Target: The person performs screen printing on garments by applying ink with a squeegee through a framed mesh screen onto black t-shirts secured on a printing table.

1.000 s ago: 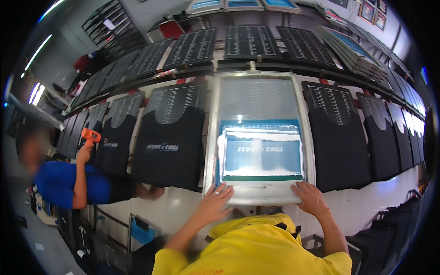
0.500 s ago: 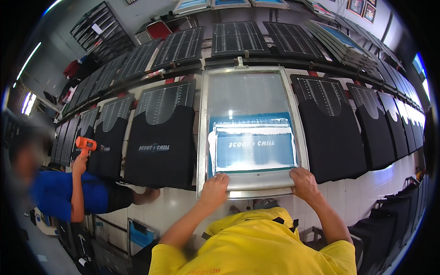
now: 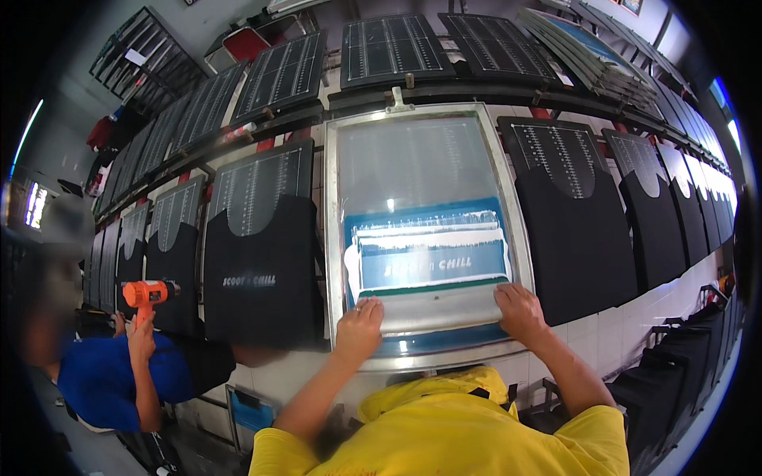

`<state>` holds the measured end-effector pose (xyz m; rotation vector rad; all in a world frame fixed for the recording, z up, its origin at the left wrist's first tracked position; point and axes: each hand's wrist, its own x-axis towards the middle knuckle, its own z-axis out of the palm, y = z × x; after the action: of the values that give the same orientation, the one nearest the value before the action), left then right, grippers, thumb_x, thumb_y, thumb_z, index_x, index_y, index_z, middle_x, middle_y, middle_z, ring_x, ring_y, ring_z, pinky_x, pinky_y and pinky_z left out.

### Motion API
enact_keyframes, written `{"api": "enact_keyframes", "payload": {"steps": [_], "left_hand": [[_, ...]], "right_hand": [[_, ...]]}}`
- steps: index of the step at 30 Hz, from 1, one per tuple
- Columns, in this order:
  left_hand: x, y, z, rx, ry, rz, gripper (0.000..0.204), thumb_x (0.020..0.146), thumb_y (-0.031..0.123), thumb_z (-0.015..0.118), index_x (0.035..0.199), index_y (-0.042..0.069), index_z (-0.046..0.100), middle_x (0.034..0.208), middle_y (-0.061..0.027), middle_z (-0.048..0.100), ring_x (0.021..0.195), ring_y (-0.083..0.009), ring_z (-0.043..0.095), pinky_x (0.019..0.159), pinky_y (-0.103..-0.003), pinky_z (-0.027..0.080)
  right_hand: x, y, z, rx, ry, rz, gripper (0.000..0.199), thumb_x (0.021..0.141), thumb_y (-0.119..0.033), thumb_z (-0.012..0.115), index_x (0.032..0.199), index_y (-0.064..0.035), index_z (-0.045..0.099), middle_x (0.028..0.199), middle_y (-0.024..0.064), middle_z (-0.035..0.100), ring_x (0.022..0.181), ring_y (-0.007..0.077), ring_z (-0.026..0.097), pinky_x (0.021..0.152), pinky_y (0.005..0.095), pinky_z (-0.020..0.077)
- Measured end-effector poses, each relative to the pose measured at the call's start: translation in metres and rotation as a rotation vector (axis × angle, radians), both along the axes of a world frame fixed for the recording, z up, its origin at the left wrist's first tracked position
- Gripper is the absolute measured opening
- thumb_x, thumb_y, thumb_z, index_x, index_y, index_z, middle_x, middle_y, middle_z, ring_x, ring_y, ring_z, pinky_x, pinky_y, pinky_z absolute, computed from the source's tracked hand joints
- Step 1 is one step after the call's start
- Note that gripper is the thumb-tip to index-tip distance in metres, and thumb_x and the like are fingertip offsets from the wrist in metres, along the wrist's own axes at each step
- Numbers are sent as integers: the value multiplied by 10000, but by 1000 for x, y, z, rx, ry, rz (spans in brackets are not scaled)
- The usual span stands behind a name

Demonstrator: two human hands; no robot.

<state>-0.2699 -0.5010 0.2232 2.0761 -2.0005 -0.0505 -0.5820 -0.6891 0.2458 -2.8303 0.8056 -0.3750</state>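
A screen-printing frame (image 3: 332, 238) with a metal rim lies over a board in front of me. Its mesh has a blue stencil area, where white ink (image 3: 429, 236) is spread in bands over light lettering. Both my hands grip a wide metal squeegee (image 3: 436, 311) with a green blade edge, which rests on the lower part of the mesh. My left hand (image 3: 360, 325) is closed around its left end. Its right end is in my right hand (image 3: 520, 314), fingers folded over it.
Black shirts lie on boards on both sides: a printed shirt (image 3: 260, 266) to the left, a plain shirt (image 3: 575, 246) to the right. At the left, a person in blue holds an orange heat gun (image 3: 147, 293). Bare boards (image 3: 393, 49) line the far row; stacked frames (image 3: 591, 59) stand far right.
The squeegee in both hands has moved away from me, off the frame's near edge and up the mesh. The person at the left has lowered the heat gun slightly. My view has shifted.
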Motion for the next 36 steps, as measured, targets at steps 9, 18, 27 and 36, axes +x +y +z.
{"api": "enact_keyframes", "payload": {"steps": [9,18,27,36], "left_hand": [[62,-85,8,24,35,-28,284,626,0,700,906,27,658,925,-133,693,828,-312,698,711,-414,580],[26,-35,41,41,86,16,279,649,-45,642,922,7,632,928,-156,681,810,-340,688,712,-423,575],[-18,37,12,-6,75,12,298,735,-14,628,1030,-2,675,1135,-173,703,1002,-330,711,827,-388,590],[38,-52,10,24,32,-4,289,662,-16,670,949,25,678,1039,-146,715,900,-301,714,747,-384,588]], "right_hand": [[50,-85,5,58,136,4,224,659,1,693,875,-34,645,931,127,661,938,320,650,824,419,549],[18,-32,18,120,39,-35,257,660,4,693,905,-35,626,985,136,661,974,343,637,833,433,546],[-16,39,20,113,57,-3,371,615,36,701,978,11,629,1041,139,660,994,311,639,838,379,558],[31,-44,2,62,62,-2,317,608,23,710,911,-15,624,993,123,657,960,308,643,821,395,559]]}}
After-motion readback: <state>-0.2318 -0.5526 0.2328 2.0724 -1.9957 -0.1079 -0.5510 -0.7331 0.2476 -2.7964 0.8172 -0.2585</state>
